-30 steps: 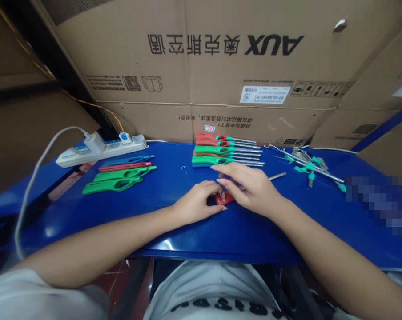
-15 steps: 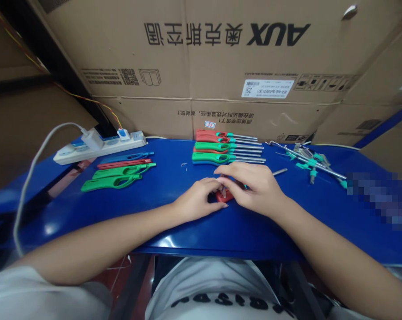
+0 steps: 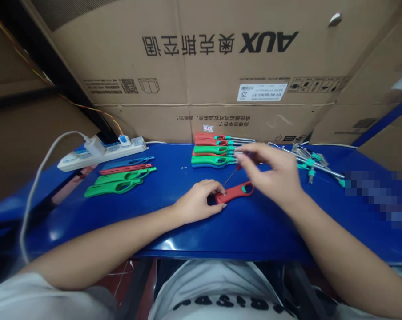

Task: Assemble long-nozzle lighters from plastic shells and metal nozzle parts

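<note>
A red lighter body (image 3: pixel 235 192) lies on the blue table (image 3: pixel 161 209) in front of me. My left hand (image 3: pixel 197 200) rests curled at its near end, fingers closed on it. My right hand (image 3: pixel 274 171) is raised above the table to the right, thumb and fingers pinched on the end of a thin dark wire (image 3: pixel 230 175) that runs down to the red body. Just beyond the hands lies a row of assembled lighters (image 3: pixel 217 151), red, green and blue, with metal tubes pointing right.
Empty green, red and blue lighter shells (image 3: pixel 121 175) lie at the left. A white power strip (image 3: pixel 101 149) with plugs sits at the back left. Loose metal tubes with teal fittings (image 3: pixel 309 162) lie at the right. A large cardboard box (image 3: pixel 204 66) stands behind the table.
My right hand has lifted off the red lighter body and moved up and to the right, drawing a thin wire out with it. The red body now shows. My left hand has stayed.
</note>
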A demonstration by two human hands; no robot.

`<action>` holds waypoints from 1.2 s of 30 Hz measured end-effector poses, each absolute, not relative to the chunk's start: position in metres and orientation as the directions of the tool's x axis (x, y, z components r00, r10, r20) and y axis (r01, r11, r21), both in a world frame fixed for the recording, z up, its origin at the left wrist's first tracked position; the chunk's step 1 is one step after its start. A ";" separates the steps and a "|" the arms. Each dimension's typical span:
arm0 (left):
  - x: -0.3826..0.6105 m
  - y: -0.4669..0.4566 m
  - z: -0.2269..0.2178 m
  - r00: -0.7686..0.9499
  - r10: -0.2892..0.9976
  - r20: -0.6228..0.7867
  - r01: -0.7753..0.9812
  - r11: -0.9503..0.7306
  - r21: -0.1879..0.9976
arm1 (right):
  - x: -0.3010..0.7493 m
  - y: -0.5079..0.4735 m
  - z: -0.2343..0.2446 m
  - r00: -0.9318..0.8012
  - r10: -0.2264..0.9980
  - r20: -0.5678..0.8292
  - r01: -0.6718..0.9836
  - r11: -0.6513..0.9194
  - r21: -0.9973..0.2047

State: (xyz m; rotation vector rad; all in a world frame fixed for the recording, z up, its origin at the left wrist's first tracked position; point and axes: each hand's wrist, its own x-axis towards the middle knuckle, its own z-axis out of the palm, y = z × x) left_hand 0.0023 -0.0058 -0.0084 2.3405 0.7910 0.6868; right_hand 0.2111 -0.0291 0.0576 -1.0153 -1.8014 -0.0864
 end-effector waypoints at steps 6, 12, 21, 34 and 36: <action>-0.009 0.005 0.003 0.774 0.577 0.261 0.370 -0.747 0.553 | 0.277 -0.001 0.073 0.086 0.518 0.851 0.910 0.308 -0.279; -0.017 0.015 0.002 0.788 0.554 0.268 0.376 -0.778 0.504 | 0.342 0.030 0.054 0.214 0.714 0.667 0.956 -0.013 -0.293; -0.017 0.019 0.001 0.755 0.611 0.238 0.469 -0.757 0.455 | 0.326 0.035 0.038 0.262 0.954 0.143 0.964 -0.253 -0.084; -0.021 0.024 -0.001 0.748 0.614 0.250 0.505 -0.772 0.386 | 0.340 0.024 0.050 -0.056 0.993 -0.105 0.983 0.036 -0.182; -0.022 0.027 0.001 0.735 0.619 0.277 0.513 -0.775 0.370 | 0.342 0.020 0.054 -0.191 0.940 -0.284 0.941 0.093 -0.325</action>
